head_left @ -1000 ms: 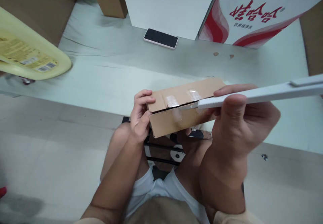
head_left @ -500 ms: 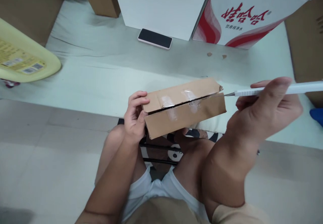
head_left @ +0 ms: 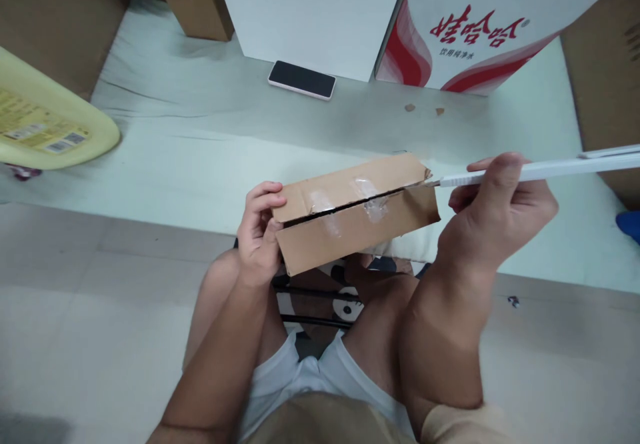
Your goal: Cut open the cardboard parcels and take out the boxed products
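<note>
A small brown cardboard box [head_left: 327, 243] is tilted above the front edge of the bench. Strips of clear tape [head_left: 374, 209] cross its long dark seam. My left hand [head_left: 261, 234] grips the box's left end, fingers on top and thumb at the near side. In my right hand [head_left: 500, 207] is a slim white craft knife [head_left: 545, 169], pinched between thumb and fingers. Its metal tip meets the right end of the seam; how deep it goes is hidden.
Behind the box, a phone [head_left: 302, 81] lies on the pale bench cover [head_left: 200, 157]. White cartons, one with red lettering [head_left: 475, 31], stand at the back. A yellow bottle [head_left: 60, 117] is at left, and small brown scraps [head_left: 410, 108] lie near the cartons.
My right hand has moved left with the craft knife, bringing its tip in at the box's right end. The box and my left hand sit slightly farther left in view.
</note>
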The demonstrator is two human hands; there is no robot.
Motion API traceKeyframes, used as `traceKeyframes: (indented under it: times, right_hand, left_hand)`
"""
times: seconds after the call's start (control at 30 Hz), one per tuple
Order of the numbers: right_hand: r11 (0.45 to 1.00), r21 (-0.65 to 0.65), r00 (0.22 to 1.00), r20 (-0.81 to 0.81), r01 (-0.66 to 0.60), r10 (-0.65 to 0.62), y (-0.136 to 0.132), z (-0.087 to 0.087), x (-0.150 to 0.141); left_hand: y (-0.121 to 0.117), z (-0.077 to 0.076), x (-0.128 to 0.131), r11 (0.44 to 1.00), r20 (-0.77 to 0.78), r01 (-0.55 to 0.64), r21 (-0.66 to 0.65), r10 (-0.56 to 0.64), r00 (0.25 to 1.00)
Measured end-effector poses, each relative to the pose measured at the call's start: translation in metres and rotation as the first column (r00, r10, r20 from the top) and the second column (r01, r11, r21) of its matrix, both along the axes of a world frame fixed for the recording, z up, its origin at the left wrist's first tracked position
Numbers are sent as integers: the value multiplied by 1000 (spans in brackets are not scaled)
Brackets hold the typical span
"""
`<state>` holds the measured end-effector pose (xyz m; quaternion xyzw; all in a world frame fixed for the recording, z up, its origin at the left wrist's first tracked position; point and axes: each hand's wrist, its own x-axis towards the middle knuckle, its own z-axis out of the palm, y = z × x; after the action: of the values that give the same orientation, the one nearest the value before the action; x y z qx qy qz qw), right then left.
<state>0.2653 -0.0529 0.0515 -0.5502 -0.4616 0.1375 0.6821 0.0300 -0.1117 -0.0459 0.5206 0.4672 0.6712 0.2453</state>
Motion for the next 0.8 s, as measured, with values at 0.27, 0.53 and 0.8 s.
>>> traceKeyframes:
  times: [0.27,0.53,0.8]
  right_hand:
    - [1000,-17,1000,28,-13,14,3,-7,5]
    - [996,-82,996,78,-33,40,1,-12,8]
    - [999,-21,998,49,44,-43,2,-8,11]
  left_hand:
    - [-2,2,-1,1000,-42,2,29,-1,999]
    - [0,4,1,999,-38,-50,-12,49,998]
    - [0,4,4,999,-13,-47,8,48,999]
